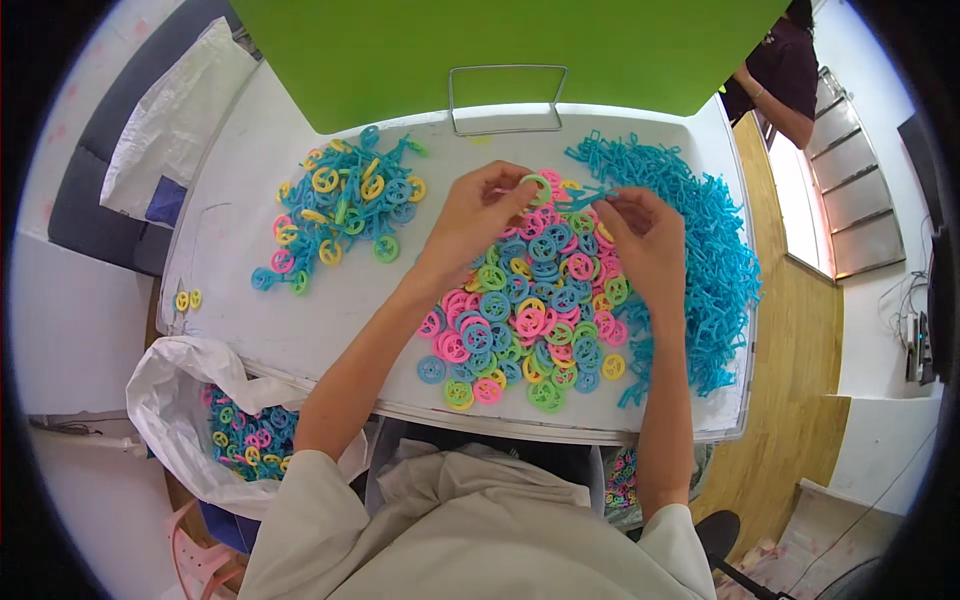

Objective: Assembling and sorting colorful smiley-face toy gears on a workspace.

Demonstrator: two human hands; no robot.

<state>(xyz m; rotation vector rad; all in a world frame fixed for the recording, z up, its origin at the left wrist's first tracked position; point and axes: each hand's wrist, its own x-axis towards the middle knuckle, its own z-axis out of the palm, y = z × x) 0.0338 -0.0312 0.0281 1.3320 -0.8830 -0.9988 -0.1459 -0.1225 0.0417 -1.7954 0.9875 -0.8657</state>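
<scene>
Both hands up over the middle of the white table (330, 300) rn. Left hand (475, 215) is pinched shut on a green wheel ring (537, 186), thumb + fingertips on its left rim, ring held just above the far edge of the loose wheel pile (530, 310) w/ its open face toward the cam. Right hand (645, 235) has fingers curled closed around one end of a thin blue frame piece (590, 196). That piece's long axis runs roughly left-right, tipped slightly up, free end pointing left at the ring. Can't tell if they're actually touching, too small.

Other stuff: big tangle of blue frame pieces (715, 250) on the right, finished pile of assembled bits (345, 205) far left, white bag of wheels (200, 410) below the table edge, green board (500, 50) at the back w/ a wire handle (507, 98).
</scene>
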